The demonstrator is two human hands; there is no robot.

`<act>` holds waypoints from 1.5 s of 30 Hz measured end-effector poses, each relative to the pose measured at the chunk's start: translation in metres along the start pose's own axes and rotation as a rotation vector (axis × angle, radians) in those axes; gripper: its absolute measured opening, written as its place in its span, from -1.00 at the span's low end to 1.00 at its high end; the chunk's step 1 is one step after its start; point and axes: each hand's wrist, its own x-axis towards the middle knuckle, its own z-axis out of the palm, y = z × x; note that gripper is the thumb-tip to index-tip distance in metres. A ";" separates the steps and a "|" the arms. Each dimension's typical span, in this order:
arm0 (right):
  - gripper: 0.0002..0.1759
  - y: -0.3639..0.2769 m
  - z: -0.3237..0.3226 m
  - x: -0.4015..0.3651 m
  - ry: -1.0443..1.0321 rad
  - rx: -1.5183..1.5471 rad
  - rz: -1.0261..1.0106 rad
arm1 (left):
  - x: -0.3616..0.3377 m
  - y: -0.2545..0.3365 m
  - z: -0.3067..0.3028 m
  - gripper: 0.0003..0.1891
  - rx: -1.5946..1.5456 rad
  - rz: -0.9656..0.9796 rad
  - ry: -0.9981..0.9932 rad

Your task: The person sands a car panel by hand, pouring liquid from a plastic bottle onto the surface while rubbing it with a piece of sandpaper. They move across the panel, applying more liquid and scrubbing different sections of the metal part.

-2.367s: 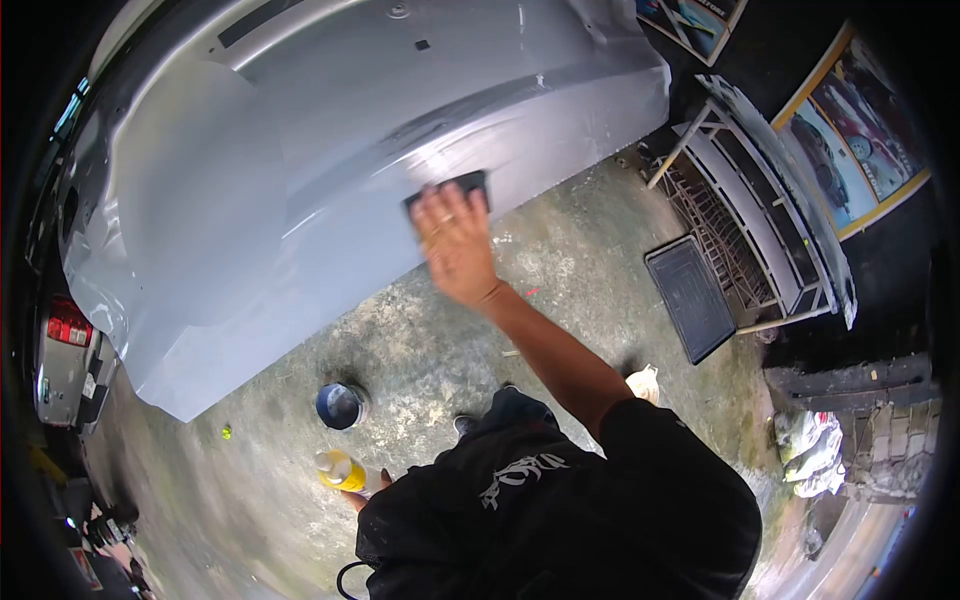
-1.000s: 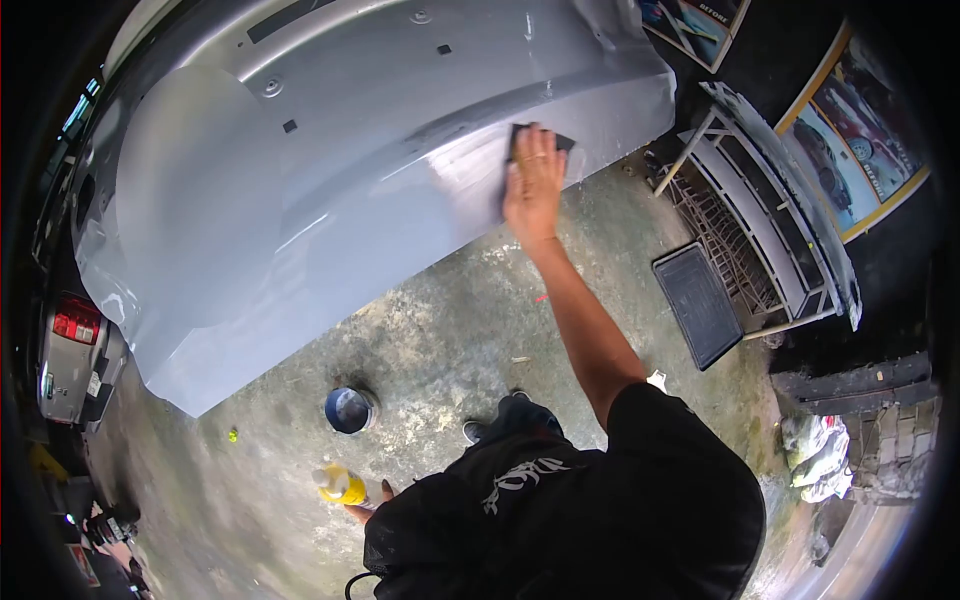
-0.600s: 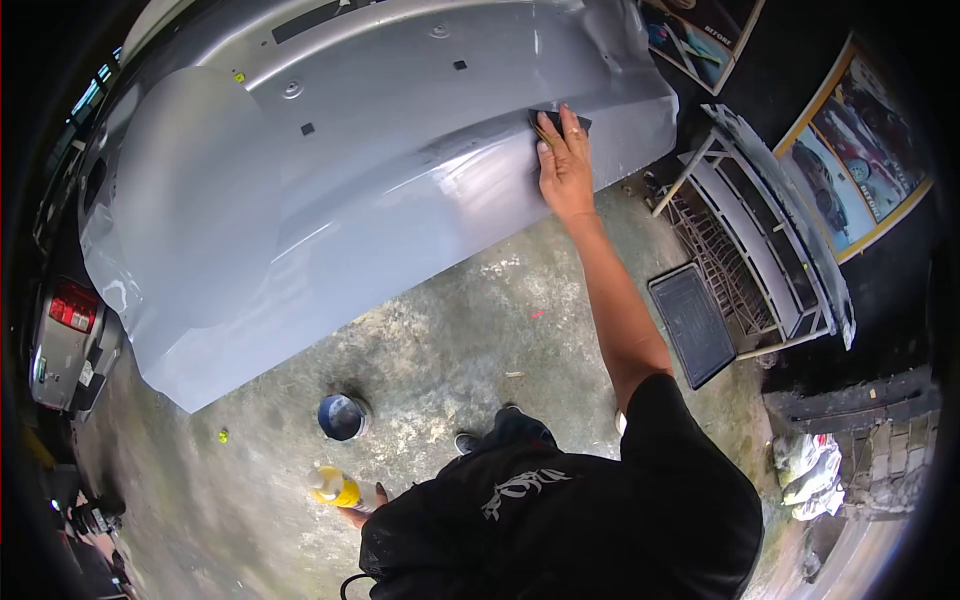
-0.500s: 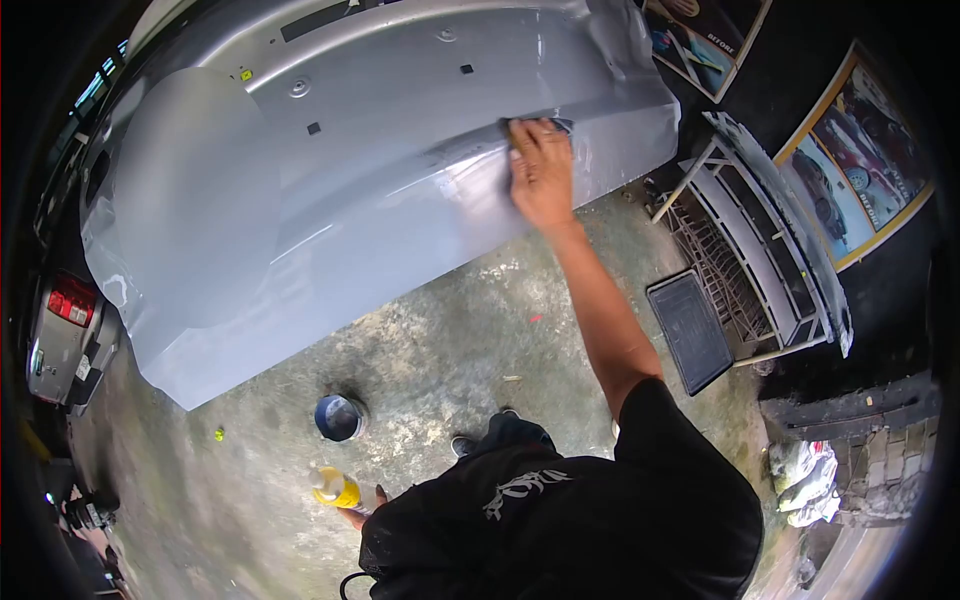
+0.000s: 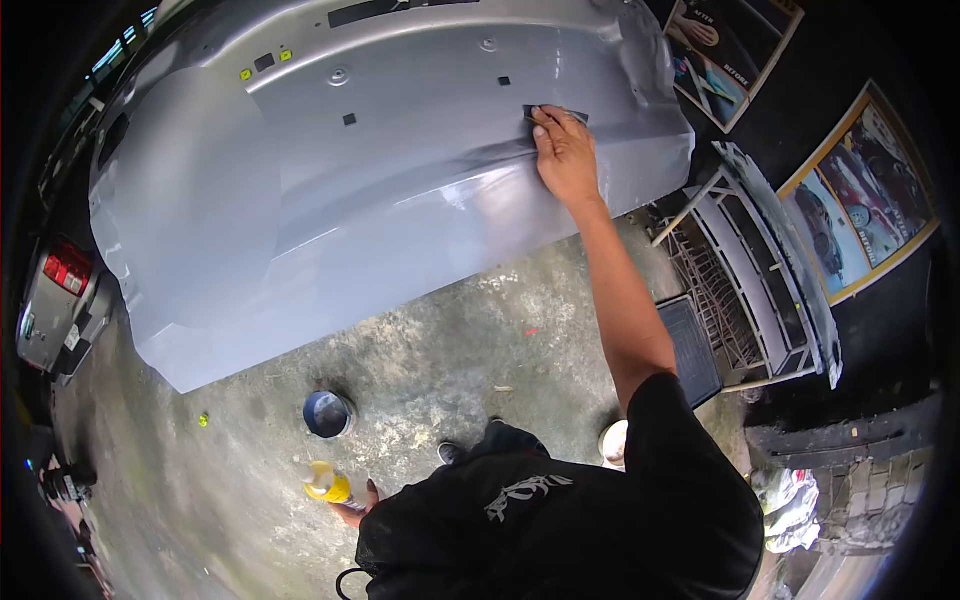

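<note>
A large grey car body panel (image 5: 380,210) fills the upper left and middle of the view. My right hand (image 5: 567,160) presses a dark sheet (image 5: 573,116) against the panel's surface on the right side, fingers together over it. The metal around that hand looks darker and wet. Low in the view, beside my black shirt, my left hand (image 5: 357,510) is wrapped round a yellow bottle (image 5: 328,484) with a pale top. Most of the left palm is hidden.
A blue bucket (image 5: 328,413) stands on the concrete floor (image 5: 430,370). A white container (image 5: 613,443) is partly hidden by my right sleeve. A metal rack (image 5: 740,270) and black tray (image 5: 688,345) are at right. Framed posters (image 5: 860,190) hang beyond. A silver vehicle part (image 5: 55,310) is at far left.
My right hand has moved slightly up the panel with the dark sheet, and more of the sheet shows. The view has shifted a little, and the white container has come into sight.
</note>
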 end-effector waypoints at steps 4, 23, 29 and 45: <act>-0.51 -0.090 0.038 -0.002 0.090 -0.101 -0.155 | 0.002 0.002 -0.003 0.11 0.013 -0.037 0.027; -0.49 -0.158 0.053 0.019 -0.024 -0.083 -0.256 | 0.110 0.150 -0.018 0.07 -0.042 0.170 -0.052; -0.47 -0.101 0.036 0.030 -0.066 -0.047 -0.151 | 0.165 0.305 -0.013 -0.05 0.135 0.599 -0.100; -0.49 -0.117 0.057 0.109 -0.002 -0.085 -0.537 | 0.279 0.711 0.220 -0.10 1.383 1.771 0.142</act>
